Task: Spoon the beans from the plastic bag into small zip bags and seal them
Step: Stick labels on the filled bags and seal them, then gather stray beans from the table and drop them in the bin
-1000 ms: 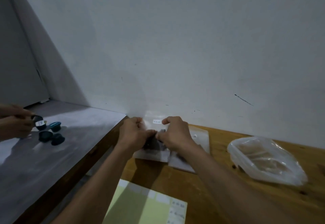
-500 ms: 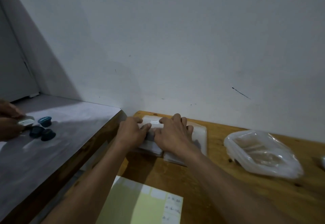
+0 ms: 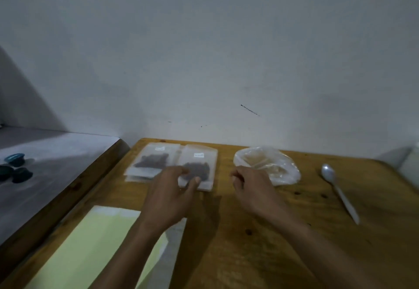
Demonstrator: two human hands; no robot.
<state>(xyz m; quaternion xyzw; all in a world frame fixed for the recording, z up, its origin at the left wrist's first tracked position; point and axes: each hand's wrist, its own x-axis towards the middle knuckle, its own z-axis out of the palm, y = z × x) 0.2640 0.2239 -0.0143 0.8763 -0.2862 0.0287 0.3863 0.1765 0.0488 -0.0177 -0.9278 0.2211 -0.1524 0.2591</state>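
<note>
Two small zip bags with dark beans lie flat side by side at the back of the wooden table [image 3: 260, 254]: a left zip bag [image 3: 152, 160] on a small stack and a right zip bag [image 3: 200, 164]. My left hand [image 3: 169, 194] hovers at the near edge of the right zip bag, fingers spread, holding nothing. My right hand [image 3: 251, 190] is loosely curled and holds nothing, just in front of the crumpled clear plastic bag [image 3: 267, 164]. A white plastic spoon [image 3: 337, 190] lies on the table at the right.
A pale yellow-green sheet [image 3: 90, 250] lies at the table's near left. To the left stands a lower grey surface [image 3: 45, 175] with dark round caps [image 3: 15, 168]. A white wall runs close behind the table. A pale object [image 3: 411, 166] sits at the far right edge.
Both hands have let go of the zip bag and drawn back from it; it now lies flat. The view has shifted right, bringing the spoon into sight. The other person's hands have left view.
</note>
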